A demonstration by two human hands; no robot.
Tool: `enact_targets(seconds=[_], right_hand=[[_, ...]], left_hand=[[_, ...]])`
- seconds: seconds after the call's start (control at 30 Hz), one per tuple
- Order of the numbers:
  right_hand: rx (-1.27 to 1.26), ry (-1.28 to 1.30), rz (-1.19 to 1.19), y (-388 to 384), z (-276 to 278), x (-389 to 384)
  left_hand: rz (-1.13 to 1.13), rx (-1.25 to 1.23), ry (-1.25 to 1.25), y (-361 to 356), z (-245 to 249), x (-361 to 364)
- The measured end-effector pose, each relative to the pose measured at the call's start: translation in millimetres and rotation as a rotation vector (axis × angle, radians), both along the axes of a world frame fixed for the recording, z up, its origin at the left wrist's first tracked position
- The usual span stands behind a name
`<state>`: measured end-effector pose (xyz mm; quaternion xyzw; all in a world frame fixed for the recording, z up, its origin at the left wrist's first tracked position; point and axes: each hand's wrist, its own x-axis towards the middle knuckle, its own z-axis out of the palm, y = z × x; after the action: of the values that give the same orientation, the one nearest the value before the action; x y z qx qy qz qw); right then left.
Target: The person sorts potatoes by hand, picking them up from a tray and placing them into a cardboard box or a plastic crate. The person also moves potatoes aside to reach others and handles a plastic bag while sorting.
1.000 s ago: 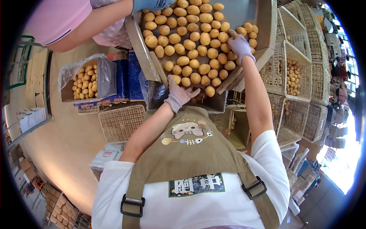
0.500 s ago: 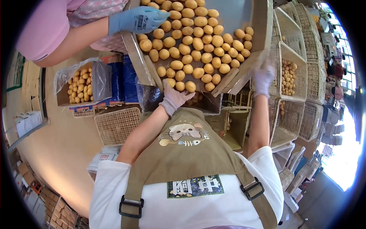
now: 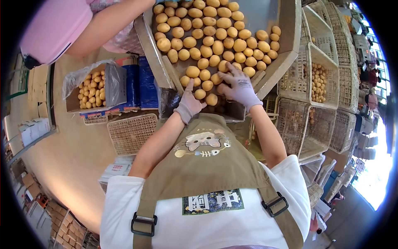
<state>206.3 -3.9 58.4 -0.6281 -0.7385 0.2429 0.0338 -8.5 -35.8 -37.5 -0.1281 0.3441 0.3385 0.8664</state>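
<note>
Small yellow-brown potatoes [image 3: 217, 47] lie spread over a sloping sorting tray [image 3: 289, 36] with wooden side rails. At its narrow near end, my left hand [image 3: 188, 103] in a pale glove has its fingers apart, beside the potatoes at the left rail. My right hand [image 3: 240, 88], gloved too, reaches over the outlet with fingers spread, touching potatoes at the mouth. Neither hand is closed around a potato. A lined box [image 3: 235, 112] sits below the outlet, its inside mostly hidden by my hands and apron.
A co-worker's arm [image 3: 110, 27] reaches over the tray's far left; a blue glove shows at its edge. On the left stand a plastic-lined box [image 3: 115, 85] of potatoes and an upturned crate [image 3: 132, 133]. Stacked plastic crates [image 3: 325, 89], some holding potatoes, line the right.
My right hand has moved left from the crates to the tray's outlet. My left hand stays near the left rail. The co-worker's blue glove has moved up, mostly out of view.
</note>
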Motion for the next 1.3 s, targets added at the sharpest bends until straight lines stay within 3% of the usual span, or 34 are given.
enact_targets(seconds=[0.03,0.07,0.1,0.17,0.23,0.3,0.37,0.4,0.5,0.63,0.7,0.8,0.9,0.97,1.0,1.1,1.17,1.23,1.3], right_hand=[[-0.057,0.18,-0.117,7,3,2],[0.09,0.309,-0.271,9,6,1],[0.208,0.065,-0.244,12,5,1],[0.072,-0.336,-0.08,1,-2,-20],[-0.065,-0.239,-0.015,-11,3,-16],[-0.031,-0.175,-0.005,-11,-1,-3],[0.016,0.091,-0.189,2,0,12],[0.307,0.038,-0.179,11,7,17],[0.078,-0.32,-0.248,44,-1,40],[-0.247,-0.499,-0.219,66,27,21],[-0.177,-0.553,-0.065,61,23,33],[-0.066,-0.487,-0.015,62,14,41],[0.234,-0.167,-0.035,43,21,49],[0.556,0.047,0.152,25,56,60],[0.641,-0.117,0.084,24,68,78],[0.903,-0.704,-0.592,13,89,126],[0.75,-0.324,-0.527,5,86,115],[0.402,-0.199,-0.106,-5,59,41],[0.372,-0.229,0.148,-22,16,11]], left_hand=[[0.012,-0.06,-0.028,2,12,-2],[0.018,-0.068,0.035,3,25,1],[0.03,-0.087,0.021,3,29,1],[0.053,-0.116,-0.004,4,33,2],[0.045,-0.151,0.06,8,34,2],[0.066,-0.115,0.067,5,34,5],[0.079,-0.076,0.016,6,32,6],[0.082,-0.089,-0.007,7,31,4],[0.077,-0.081,0.001,5,27,6],[0.063,-0.066,-0.047,3,30,5],[0.058,-0.02,-0.052,3,29,5],[0.061,-0.059,-0.06,4,28,3],[0.077,-0.092,-0.041,4,28,3],[0.056,-0.056,-0.063,2,22,2],[0.066,-0.066,-0.057,3,23,4],[0.053,-0.055,-0.075,3,21,4],[0.078,-0.089,-0.065,5,27,9],[0.069,-0.094,-0.05,5,30,12],[0.048,-0.113,-0.04,6,31,8]])
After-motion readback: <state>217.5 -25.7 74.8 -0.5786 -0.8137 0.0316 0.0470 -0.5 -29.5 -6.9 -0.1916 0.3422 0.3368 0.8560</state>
